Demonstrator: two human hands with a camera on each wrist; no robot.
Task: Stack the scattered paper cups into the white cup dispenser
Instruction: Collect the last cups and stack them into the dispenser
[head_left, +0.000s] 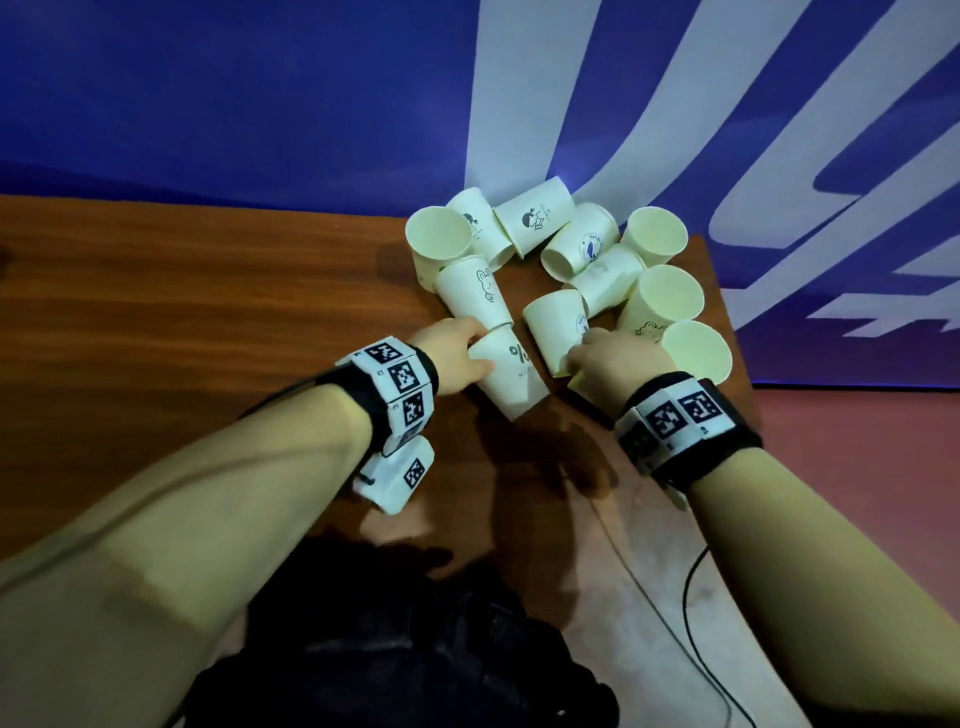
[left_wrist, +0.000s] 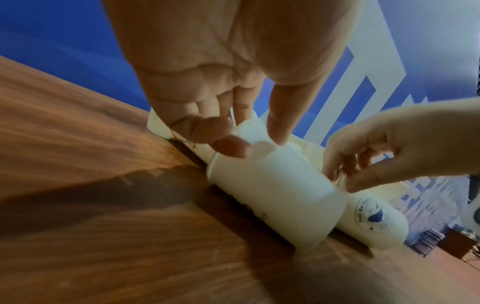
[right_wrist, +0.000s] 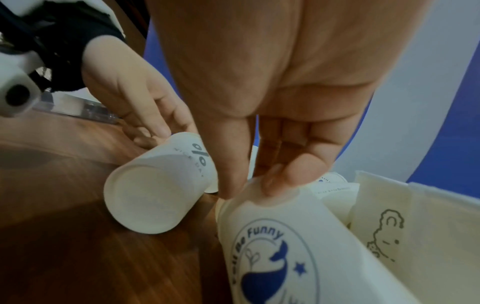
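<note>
The left hand (head_left: 451, 347) reaches forward and down with the forearm stretched over the bench (head_left: 182, 312), thumb and fingers (left_wrist: 278, 131) pinching the rim end of a paper cup printed with a percent mark (head_left: 511, 371). That percent-mark cup lies on its side on the wood, its flat bottom pointing back toward the person. The right hand (head_left: 618, 356) comes in from the other side at a similar downward angle, its thumb and fingertips (right_wrist: 283, 179) gripping the upper end of a tilted cup bearing a blue whale badge (right_wrist: 280, 257); this whale cup sits just beside the percent-mark cup, and in the head view the hand covers much of it. Both wrists carry black bands with square-patterned white blocks (head_left: 400, 379).

Beyond the hands, the other paper cups (head_left: 571, 244) lie in a loose ring near the bench's far right corner, some upright, some tipped over, several touching. One with a bear drawing (right_wrist: 384, 236) stands close to the right hand. Behind them hangs a blue wall with white stripes (head_left: 675, 104).

Of the white cup dispenser, nothing can be made out with certainty: a clear-and-white object (right_wrist: 78, 107) behind the left hand in the right wrist view is blurred and partly hidden. Fingertips on the cups' far sides are out of sight. A dark shape at the lower edge of the head view is cut off.
</note>
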